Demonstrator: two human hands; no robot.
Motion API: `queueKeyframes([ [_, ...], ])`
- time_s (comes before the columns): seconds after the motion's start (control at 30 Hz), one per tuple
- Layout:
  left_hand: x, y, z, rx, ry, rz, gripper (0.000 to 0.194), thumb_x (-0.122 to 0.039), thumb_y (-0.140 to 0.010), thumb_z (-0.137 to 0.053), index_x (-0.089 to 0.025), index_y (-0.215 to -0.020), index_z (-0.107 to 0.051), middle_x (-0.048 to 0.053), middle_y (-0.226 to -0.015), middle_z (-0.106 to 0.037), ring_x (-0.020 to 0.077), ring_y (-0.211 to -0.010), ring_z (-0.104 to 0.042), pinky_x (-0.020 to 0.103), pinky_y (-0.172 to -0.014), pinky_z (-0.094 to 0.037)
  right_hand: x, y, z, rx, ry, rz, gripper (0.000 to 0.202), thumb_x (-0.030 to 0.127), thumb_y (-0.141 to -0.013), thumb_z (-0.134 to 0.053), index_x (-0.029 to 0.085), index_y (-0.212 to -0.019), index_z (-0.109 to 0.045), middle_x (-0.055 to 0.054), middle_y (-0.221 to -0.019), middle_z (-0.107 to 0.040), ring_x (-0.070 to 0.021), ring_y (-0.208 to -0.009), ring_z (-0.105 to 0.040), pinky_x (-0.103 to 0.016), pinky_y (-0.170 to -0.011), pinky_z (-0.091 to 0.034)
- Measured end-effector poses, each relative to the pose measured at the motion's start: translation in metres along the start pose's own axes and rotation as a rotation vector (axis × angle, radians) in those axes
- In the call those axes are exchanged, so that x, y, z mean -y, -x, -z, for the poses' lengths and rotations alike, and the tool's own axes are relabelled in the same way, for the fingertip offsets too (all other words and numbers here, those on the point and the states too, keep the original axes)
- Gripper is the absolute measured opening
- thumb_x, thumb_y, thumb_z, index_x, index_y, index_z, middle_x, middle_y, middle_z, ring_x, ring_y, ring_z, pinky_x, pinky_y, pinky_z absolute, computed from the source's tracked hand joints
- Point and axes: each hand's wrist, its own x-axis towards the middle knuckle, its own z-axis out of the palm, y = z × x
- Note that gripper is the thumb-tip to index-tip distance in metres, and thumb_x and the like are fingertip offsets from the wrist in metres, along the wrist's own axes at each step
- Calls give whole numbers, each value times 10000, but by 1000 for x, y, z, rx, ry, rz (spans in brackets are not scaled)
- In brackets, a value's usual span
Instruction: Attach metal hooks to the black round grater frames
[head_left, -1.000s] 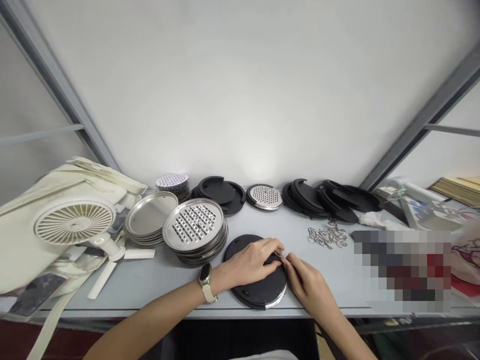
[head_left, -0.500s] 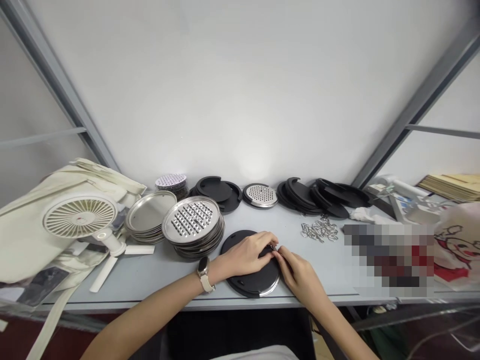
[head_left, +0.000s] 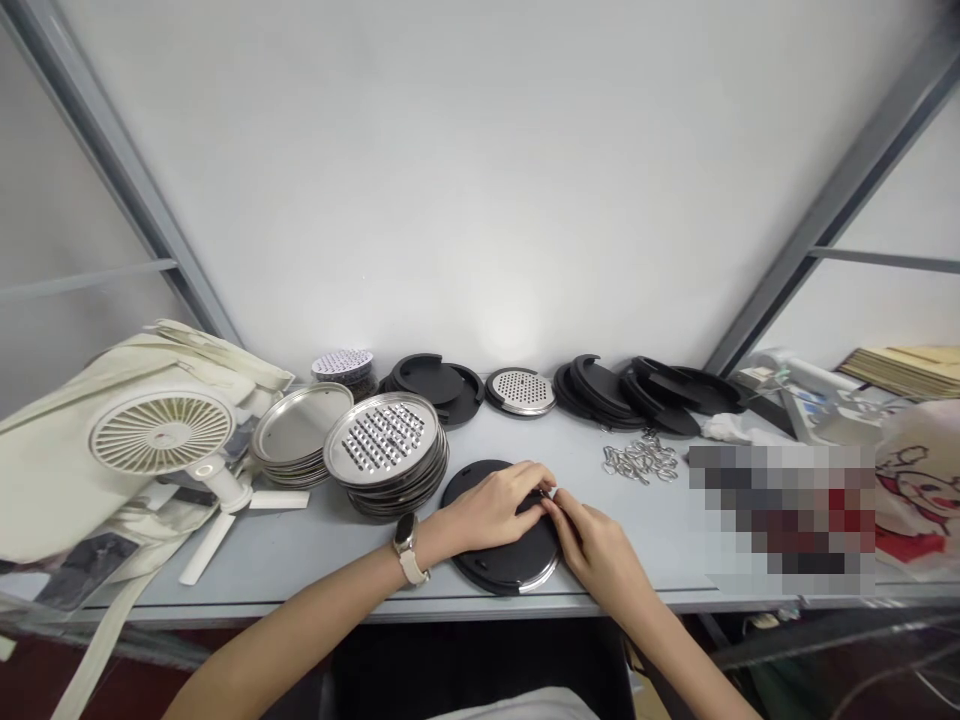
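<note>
"Where's that black round grater holder [head_left: 510, 562]?"

"Flat on the grey table [head_left: 637, 550], close to the front edge, right under the hands. Silver metal shows along its near right rim."

"And the left hand [head_left: 495, 510]?"

"Lying across the top of the holder, fingers bent, thumb and forefinger curved in towards its right edge. I can't tell whether they grip anything. There's a smartwatch [head_left: 407, 535] with a pale strap on that wrist."

"What about the right hand [head_left: 596, 545]?"

"Drawn in narrow at the holder's right edge, thumb and fingertips pinched on a small metal piece [head_left: 547, 492]. It may be a clip like the others, but the fingers mostly cover it."

"Which others?"

"That loose heap of wire clips [head_left: 640, 460], beyond the holder and to its right."

"And left of the holder?"

"Just beside it, a stack of metal grater discs [head_left: 385, 447]; farther left, a stack of plain metal discs [head_left: 301, 425], then a white fan [head_left: 163, 434]."

"Anything behind it?"

"Near the wall, a perforated metal disc [head_left: 523, 390] in a black rim, with piles of black holders [head_left: 609, 385] to either side."
</note>
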Motion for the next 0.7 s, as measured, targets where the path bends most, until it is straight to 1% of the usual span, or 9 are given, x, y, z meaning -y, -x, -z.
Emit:
queueKeyframes([
  [0.17,-1,0,0,11,8,16,197,-132,-863,-494,-174,-1055,-492,57,-1031,-579,169,-950,-569,284,-846,-456,-3,1,-3,-38,18,34,303,315,-977,-295,168,-925,-555,-30,-598,-586,-165,-519,-577,-237,-496,-403],
  [0.33,-3,0,2,12,13,14,201,-130,-867,-483,-179,-1062,-500,60,-1019,-581,176,-935,-570,298,-838,-460,-3,1,-3,-61,31,64,291,310,-973,-306,176,-900,-553,-26,-586,-586,-161,-499,-564,-238,-489,-395],
  [0.5,-3,1,3,13,19,9,209,-130,-871,-477,-180,-1072,-498,58,-1025,-578,178,-937,-571,301,-838,-462,-2,1,-1,-8,-39,15,255,307,-968,-315,191,-916,-536,-19,-599,-591,-162,-503,-574,-236,-493,-403],
  [0.7,-1,2,1,11,20,11,228,-136,-867,-483,-185,-1089,-493,63,-1043,-566,183,-954,-571,310,-843,-470,-2,0,3,38,-85,-11,224,305,-961,-321,216,-847,-492,-3,-579,-579,-157,-474,-561,-229,-474,-387],
])
